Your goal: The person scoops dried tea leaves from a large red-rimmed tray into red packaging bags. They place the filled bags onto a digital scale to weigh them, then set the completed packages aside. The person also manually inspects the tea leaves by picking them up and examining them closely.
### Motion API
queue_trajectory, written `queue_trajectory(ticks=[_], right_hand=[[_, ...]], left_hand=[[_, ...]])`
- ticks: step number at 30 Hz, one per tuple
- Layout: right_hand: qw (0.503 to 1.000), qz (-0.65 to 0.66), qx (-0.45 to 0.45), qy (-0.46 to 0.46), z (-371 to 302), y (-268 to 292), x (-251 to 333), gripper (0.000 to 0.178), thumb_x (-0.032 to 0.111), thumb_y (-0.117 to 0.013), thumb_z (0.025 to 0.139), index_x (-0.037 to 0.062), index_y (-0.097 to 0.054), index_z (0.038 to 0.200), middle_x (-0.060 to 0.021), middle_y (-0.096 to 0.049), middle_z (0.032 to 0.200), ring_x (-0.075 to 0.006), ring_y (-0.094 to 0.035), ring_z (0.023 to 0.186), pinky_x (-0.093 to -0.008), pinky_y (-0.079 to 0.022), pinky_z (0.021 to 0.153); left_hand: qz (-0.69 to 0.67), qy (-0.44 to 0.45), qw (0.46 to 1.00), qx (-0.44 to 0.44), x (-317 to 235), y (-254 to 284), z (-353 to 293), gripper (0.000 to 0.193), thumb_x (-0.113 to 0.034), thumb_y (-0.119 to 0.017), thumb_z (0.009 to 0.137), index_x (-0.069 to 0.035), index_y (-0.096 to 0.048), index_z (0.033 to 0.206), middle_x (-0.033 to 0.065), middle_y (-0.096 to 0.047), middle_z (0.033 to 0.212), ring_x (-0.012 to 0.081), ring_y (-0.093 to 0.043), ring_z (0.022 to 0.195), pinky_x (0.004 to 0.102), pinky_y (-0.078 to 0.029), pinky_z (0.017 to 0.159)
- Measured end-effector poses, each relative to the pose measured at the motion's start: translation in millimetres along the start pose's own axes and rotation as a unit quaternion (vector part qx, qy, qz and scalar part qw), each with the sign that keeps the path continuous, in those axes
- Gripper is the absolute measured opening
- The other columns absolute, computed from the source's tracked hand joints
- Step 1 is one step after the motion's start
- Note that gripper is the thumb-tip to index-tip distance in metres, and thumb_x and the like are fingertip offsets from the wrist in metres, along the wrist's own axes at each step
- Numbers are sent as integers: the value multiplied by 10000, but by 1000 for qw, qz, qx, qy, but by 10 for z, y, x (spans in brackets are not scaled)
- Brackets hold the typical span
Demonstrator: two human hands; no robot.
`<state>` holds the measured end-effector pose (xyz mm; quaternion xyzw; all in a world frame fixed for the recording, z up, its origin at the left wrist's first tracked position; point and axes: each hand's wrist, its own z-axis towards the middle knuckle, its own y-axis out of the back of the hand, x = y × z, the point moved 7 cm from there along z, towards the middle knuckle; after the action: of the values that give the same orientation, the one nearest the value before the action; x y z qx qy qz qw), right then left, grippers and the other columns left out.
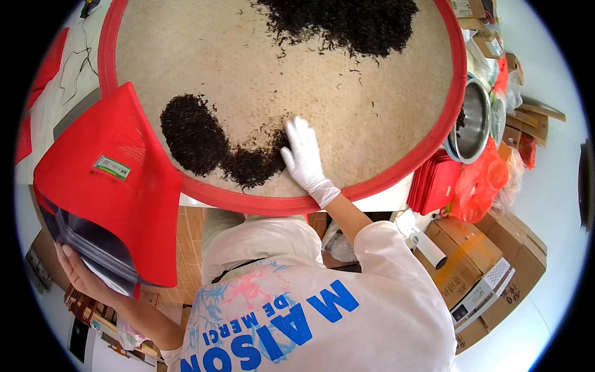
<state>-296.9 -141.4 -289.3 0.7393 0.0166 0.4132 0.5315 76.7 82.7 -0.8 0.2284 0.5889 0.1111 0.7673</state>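
Just left of the flat, empty right hand (304, 156) lie dark leaves (246, 166); the curled left hand (85, 276) holds a red bag (133, 204)

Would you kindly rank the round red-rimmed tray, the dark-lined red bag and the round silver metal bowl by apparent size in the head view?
1. Round red-rimmed tray
2. Dark-lined red bag
3. Round silver metal bowl

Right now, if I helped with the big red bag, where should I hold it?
I'd hold the red bag by its dark, ridged edge, coming from the left, like the bare left hand. That edge sits away from the round tray, while the bag's other side overlaps the tray's rim in this view.
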Motion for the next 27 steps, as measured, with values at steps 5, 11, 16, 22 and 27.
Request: queue_trajectory(ticks=[5, 11, 16, 22, 27], right_hand=[[967, 28, 159, 199, -133, -395, 624, 920, 533, -645, 787, 71, -273, 1491, -229, -272, 1514, -386, -227, 1424, -524, -161, 1165], [941, -30, 157, 298, 185, -478, 991, 887, 607, -669, 723, 213, -368, 1458, -205, -311, 1498, -415, -317, 1359, -593, -222, 1116], [922, -16, 113, 369, 171, -788, 999, 715, 517, -650, 789, 179, -450, 1387, -168, -414, 1418, -313, -502, 1185, -486, -419, 967], [922, -4, 127, 366, 295, -813, 1003, 578, 311, -685, 739, 122, -547, 1268, -139, -518, 1292, -285, -572, 892, -419, -481, 764], [960, 114, 62, 247, 328, -552, 917, 484, 201, -700, 703, 133, -632, 1177, -129, -588, 1173, -305, -583, 958, -416, -498, 819]], left_hand=[[-78, 11, 997, 11, 52, 20, -23, 353, -224, -565, 981, 31, -583, 1225, 52, -674, 1051, 72, -617, 890, 191, -458, 857], [-73, 17, 997, 4, 163, 167, -40, 354, -204, -569, 979, 29, -576, 1245, 57, -672, 1068, 82, -613, 927, 211, -460, 875], [-95, 16, 995, 30, 150, 259, -43, 372, -199, -558, 984, 37, -557, 1271, 65, -661, 1103, 92, -604, 967, 215, -448, 899], [-100, 9, 994, 43, 75, 141, -94, 367, -173, -522, 999, 48, -539, 1292, 82, -642, 1155, 97, -600, 997, 217, -437, 929], [-119, 3, 992, 42, -19, 110, -94, 369, -154, -506, 1002, 65, -525, 1298, 105, -638, 1168, 113, -606, 1014, 231, -444, 942]])
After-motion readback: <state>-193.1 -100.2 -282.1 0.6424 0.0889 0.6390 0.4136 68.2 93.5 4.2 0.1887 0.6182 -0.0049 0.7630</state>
